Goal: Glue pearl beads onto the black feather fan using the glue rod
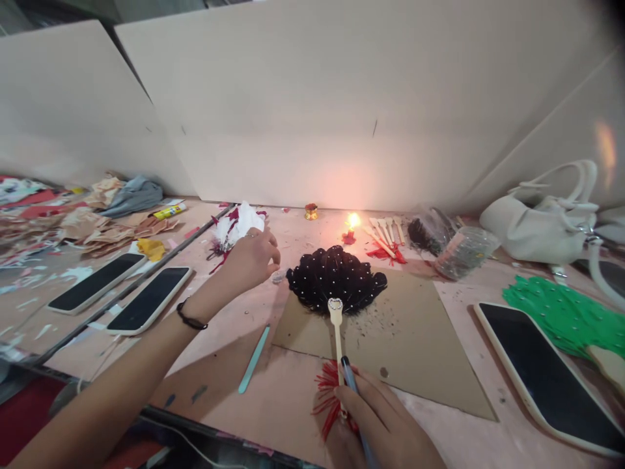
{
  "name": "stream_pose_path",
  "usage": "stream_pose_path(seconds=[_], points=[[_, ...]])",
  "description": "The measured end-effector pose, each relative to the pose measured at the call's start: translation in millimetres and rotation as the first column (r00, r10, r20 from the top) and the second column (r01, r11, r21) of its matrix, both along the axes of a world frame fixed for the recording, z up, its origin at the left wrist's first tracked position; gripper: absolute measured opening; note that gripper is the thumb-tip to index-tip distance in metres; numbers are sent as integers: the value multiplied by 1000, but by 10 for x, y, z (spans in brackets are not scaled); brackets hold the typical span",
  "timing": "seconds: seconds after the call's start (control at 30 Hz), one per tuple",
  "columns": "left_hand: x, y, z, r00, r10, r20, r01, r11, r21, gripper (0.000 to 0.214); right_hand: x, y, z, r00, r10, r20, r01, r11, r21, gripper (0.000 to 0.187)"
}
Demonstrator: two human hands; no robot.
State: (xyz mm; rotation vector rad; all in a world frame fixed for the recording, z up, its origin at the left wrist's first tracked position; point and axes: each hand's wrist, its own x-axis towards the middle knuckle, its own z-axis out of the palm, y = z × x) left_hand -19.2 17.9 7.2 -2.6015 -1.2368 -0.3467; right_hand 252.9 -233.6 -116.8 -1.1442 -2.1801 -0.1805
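Observation:
A black feather hand fan (336, 277) dotted with small white beads lies on a brown cardboard sheet (415, 352). Its pale handle has a ring of rhinestones near the top and a red tassel (326, 394) at the lower end. My right hand (385, 417) is closed around the lower handle and also grips a grey pen-like stick (352, 378) with a dark tip. Left of the fan, my left hand (254, 257) hovers with curled fingers, close to a small clear packet (278, 277). Whatever those fingers may hold is hidden.
A lit candle (350, 231) burns behind the fan, beside several pale handles with red tassels (388, 238). Tweezers (254, 358) lie at front left. Phones (149, 299) flank the work area. At right are a green fan (566, 312), a plastic cup (466, 251) and a white handbag (541, 221).

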Motion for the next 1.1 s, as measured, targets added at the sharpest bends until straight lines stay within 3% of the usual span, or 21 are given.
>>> stream_pose_path(seconds=[0.13,0.37,0.8,1.1], points=[[-10,120,-82,1000,-11,-14,10,999,-52,18,-3,13,-1,999,7,43,-8,999,35,33],[30,192,-139,999,-31,-16,29,994,-105,15,15,37,-70,998,6,56,-11,997,83,35],[86,266,-125,996,-89,-21,84,979,-188,24,-3,25,-98,999,-14,38,12,999,49,42],[70,372,-231,992,-115,42,121,968,-219,20,5,21,-133,999,-23,30,22,999,33,42]])
